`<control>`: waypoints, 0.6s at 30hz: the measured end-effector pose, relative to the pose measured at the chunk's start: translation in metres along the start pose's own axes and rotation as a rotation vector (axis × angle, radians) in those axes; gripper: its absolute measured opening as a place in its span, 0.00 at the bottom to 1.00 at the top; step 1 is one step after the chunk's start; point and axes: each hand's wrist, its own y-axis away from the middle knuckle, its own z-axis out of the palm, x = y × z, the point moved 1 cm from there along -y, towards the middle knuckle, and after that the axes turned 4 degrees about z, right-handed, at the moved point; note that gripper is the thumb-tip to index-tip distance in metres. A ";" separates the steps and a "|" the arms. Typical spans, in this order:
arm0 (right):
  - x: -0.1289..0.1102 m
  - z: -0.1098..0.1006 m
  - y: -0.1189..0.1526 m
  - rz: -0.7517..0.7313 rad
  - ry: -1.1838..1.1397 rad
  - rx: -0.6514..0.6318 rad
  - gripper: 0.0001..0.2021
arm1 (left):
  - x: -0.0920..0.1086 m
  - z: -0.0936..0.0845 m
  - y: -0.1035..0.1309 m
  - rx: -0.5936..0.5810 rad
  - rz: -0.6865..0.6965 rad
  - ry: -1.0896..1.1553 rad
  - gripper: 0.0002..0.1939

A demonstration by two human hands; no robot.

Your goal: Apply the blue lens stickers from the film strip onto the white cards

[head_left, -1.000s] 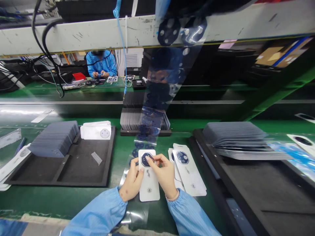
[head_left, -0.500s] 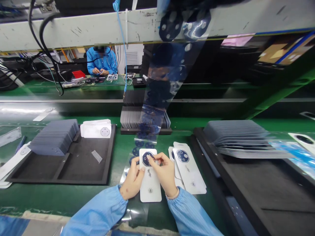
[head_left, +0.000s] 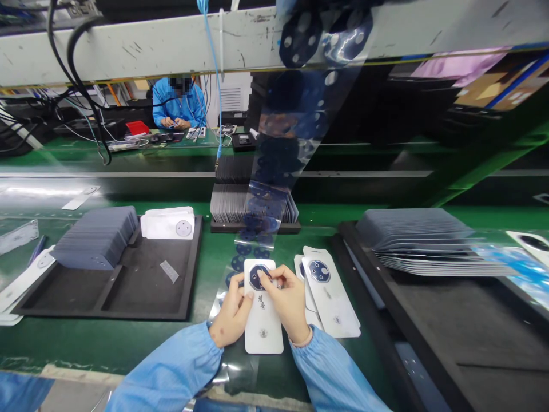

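Between my hands lies a white phone back cover (head_left: 263,337) with dark lettering and a small emblem. Near its top is a dark blue camera-shaped sticker (head_left: 254,278) with round holes. My left hand (head_left: 231,312) grips the cover's left edge, thumb and fingers closed on it. My right hand (head_left: 291,300) holds the upper right edge, with its thumb pressed on the sticker. Beside it on the right, a small pile of white covers (head_left: 332,300) bears the same dark sticker. A clear film strip (head_left: 274,189) of dark stickers hangs down behind my hands.
A black tray (head_left: 146,313) at left holds a stack of grey sheets (head_left: 96,237) and white covers (head_left: 160,224). Another black tray (head_left: 484,332) with grey sheets (head_left: 412,237) stands at right. A rack of upright sheets (head_left: 231,205) stands ahead. Across the bench sits a person (head_left: 179,106).
The camera view has shifted slightly. My right thumb stays on the sticker, and both hands keep nearly the same hold on the cover.
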 end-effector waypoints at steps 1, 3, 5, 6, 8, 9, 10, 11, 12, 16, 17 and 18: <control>0.000 0.000 0.000 -0.001 0.002 0.002 0.13 | 0.000 0.000 0.000 -0.001 -0.001 0.000 0.27; 0.002 0.000 0.001 -0.001 0.008 0.003 0.13 | -0.001 0.000 0.000 -0.003 -0.003 0.002 0.27; 0.003 0.000 0.001 -0.002 0.018 0.000 0.13 | -0.001 0.000 0.000 -0.005 -0.003 0.003 0.27; 0.004 0.000 0.001 -0.008 0.027 -0.002 0.13 | -0.001 0.000 0.000 -0.008 -0.001 0.000 0.27; 0.003 0.000 0.002 -0.045 0.063 -0.003 0.12 | -0.001 0.000 0.000 -0.014 0.008 -0.012 0.27; 0.002 -0.001 0.002 -0.080 0.092 -0.002 0.12 | -0.001 0.000 0.000 -0.016 0.013 -0.025 0.27; 0.001 -0.001 0.002 -0.127 0.128 0.004 0.12 | -0.001 -0.001 0.000 -0.014 0.017 -0.041 0.27; -0.001 -0.002 0.002 -0.180 0.171 0.014 0.13 | 0.000 -0.001 0.000 -0.009 0.021 -0.059 0.27; -0.003 -0.002 0.002 -0.233 0.217 0.030 0.13 | 0.000 -0.002 -0.001 -0.003 0.023 -0.075 0.27; -0.008 -0.003 0.004 -0.371 0.373 0.104 0.15 | -0.001 -0.003 -0.002 0.000 0.007 -0.077 0.28; -0.009 -0.002 0.005 -0.385 0.395 0.111 0.14 | -0.001 -0.003 -0.002 -0.001 0.009 -0.078 0.28; -0.009 -0.001 0.007 -0.395 0.405 0.113 0.14 | -0.001 -0.003 -0.002 0.002 0.017 -0.085 0.27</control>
